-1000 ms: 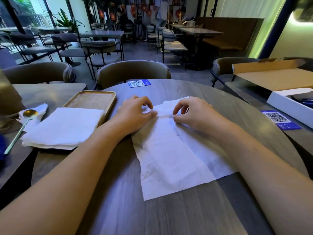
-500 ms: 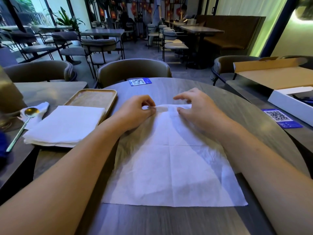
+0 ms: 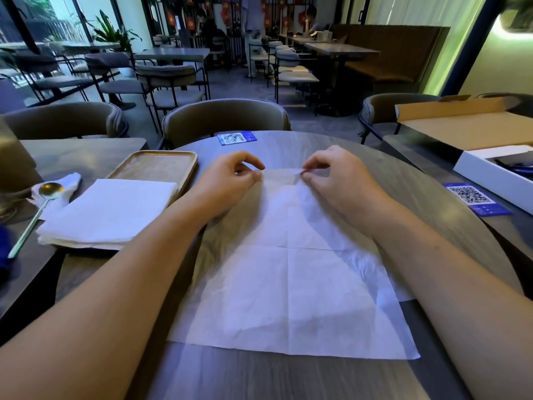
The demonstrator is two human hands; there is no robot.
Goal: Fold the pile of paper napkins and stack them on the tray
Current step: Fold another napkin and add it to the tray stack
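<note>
Both our hands pinch the far edge of one unfolded napkin (image 3: 291, 284) spread on the bench (image 3: 288, 376): left hand (image 3: 227, 183), right hand (image 3: 334, 180). We see the napkin pile (image 3: 106, 212) overlapping the wooden tray (image 3: 155, 166) at left.

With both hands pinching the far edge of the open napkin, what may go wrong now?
1. The left hand and right hand pinch the thin napkin close together; pulling apart might tear it.
2. Its outer far corners are unheld, so the fold may come out skewed.
3. The napkin pile overlaps the tray, leaving less room for stacking.
</note>
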